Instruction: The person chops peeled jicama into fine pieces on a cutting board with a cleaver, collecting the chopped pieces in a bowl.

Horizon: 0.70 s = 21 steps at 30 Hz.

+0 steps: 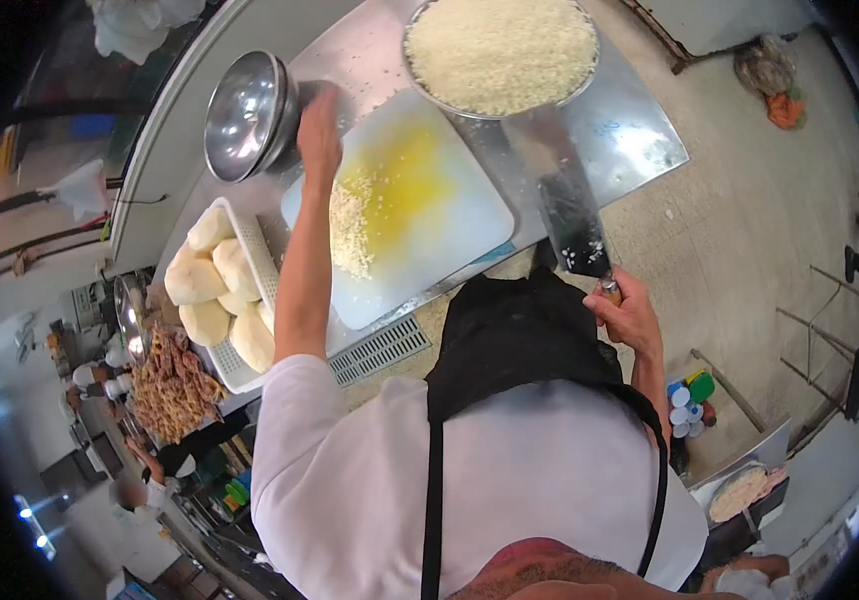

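My right hand [629, 312] is wrapped round the handle of a large cleaver [571, 215], its broad blade reaching up past the board's right corner, with white bits stuck near the handle. My left hand [320, 130], blurred, is beside the stacked metal bowls [241, 118], beyond the board's left edge; what its fingers do is smeared. Below it, a white cutting board [474, 205] carries a small heap of chopped white pieces [350, 228] and a yellow stain. A wide round tray [597, 60] full of finely chopped white food [504, 50] stands behind the board.
A white plastic basket [261, 240] of peeled pale root vegetables [217, 272] sits left of the board. The metal table [639, 140] ends at the right, above a tiled floor [719, 250]. Farther left, a person [154, 490] works near a heap of brown food [174, 390].
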### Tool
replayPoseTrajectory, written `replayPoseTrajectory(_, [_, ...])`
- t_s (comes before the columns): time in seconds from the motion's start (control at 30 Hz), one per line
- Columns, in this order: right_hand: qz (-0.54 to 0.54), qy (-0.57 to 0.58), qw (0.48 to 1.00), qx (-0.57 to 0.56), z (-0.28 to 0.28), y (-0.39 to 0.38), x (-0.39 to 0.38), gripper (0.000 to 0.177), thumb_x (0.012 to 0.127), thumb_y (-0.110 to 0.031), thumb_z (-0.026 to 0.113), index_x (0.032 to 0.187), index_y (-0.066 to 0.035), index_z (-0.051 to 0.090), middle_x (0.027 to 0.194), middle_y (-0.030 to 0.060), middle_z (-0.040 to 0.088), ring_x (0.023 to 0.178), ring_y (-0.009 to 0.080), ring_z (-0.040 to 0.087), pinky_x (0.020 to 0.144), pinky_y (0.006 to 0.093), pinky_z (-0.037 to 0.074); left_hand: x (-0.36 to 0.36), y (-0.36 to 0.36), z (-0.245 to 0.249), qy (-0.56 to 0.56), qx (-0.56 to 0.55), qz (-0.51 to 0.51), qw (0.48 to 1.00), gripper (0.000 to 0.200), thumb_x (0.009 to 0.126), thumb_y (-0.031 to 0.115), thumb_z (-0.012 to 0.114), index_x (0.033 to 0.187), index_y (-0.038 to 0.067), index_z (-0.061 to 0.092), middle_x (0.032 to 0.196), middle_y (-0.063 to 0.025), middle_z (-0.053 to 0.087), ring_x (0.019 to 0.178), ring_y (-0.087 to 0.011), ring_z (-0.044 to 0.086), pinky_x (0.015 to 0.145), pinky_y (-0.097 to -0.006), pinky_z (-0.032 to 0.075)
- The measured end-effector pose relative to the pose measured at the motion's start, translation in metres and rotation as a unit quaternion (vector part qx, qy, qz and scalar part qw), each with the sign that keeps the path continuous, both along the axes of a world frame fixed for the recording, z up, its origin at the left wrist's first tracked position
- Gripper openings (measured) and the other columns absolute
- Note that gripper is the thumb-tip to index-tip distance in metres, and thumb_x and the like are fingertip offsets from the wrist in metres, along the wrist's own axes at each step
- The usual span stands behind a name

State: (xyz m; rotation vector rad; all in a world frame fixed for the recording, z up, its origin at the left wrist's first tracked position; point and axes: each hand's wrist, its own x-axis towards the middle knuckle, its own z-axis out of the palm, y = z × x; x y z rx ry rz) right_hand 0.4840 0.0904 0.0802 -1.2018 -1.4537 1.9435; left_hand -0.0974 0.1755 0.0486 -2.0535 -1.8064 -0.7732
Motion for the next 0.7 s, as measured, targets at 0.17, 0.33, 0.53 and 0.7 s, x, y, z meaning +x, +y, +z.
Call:
replayPoseTrajectory(0.17, [0.116, -0.166, 0.952, 0.229, 0.002, 0.008, -0.049, 0.048, 0.089, -0.032, 0.076, 0.122, 0.001, 0.063, 0.081, 0.0178, 0.069, 0.074, 0.0384, 0.068, 0.07, 0.0414, 0.053, -0.038, -0.179, -0.076, -0.128, -0.097, 0.245, 0.956, 0.046, 0.107, 0.027, 0.038, 0.139, 0.001, 0.058, 0.146, -0.0211, 0.056, 0.139, -0.0383, 0.048, 0.114, -0.0492, 0.035])
replayPoseTrajectory(0.33, [0.177, -0.293, 0.813, 0.471, -0.028, 0.077, -0.136, 0.041, 0.093, -0.029, 0.064, 0.127, -0.006, 0.062, 0.104, 0.0216, 0.071, 0.092, 0.0422, 0.069, 0.08, 0.0531, 0.055, 0.02, -0.166, -0.081, -0.238, -0.138, 0.202, 0.94, 0.055, 0.111, 0.038, 0.029, 0.153, 0.005, 0.044, 0.163, -0.0123, 0.038, 0.153, -0.0304, 0.027, 0.122, -0.0572, 0.019])
replayPoseTrajectory(0.53, [0.261, -0.274, 0.76, 0.529, -0.027, 0.089, -0.269, 0.036, 0.089, -0.016, 0.06, 0.124, -0.01, 0.063, 0.089, 0.0191, 0.072, 0.084, 0.0399, 0.07, 0.074, 0.053, 0.055, 0.041, -0.216, -0.044, -0.317, -0.181, 0.078, 0.928, 0.058, 0.112, 0.041, 0.025, 0.15, 0.004, 0.049, 0.156, -0.0161, 0.047, 0.148, -0.0345, 0.037, 0.124, -0.0442, 0.023])
replayPoseTrajectory(0.7, [0.311, -0.233, 0.76, 0.521, -0.037, -0.013, -0.314, 0.029, 0.089, -0.012, 0.057, 0.118, -0.008, 0.062, 0.091, 0.0191, 0.073, 0.084, 0.0399, 0.07, 0.072, 0.0543, 0.054, 0.035, -0.259, -0.063, -0.465, 0.055, 0.183, 0.865, 0.059, 0.112, 0.042, 0.026, 0.149, 0.003, 0.05, 0.153, -0.0206, 0.048, 0.148, -0.0374, 0.037, 0.122, -0.0443, 0.027])
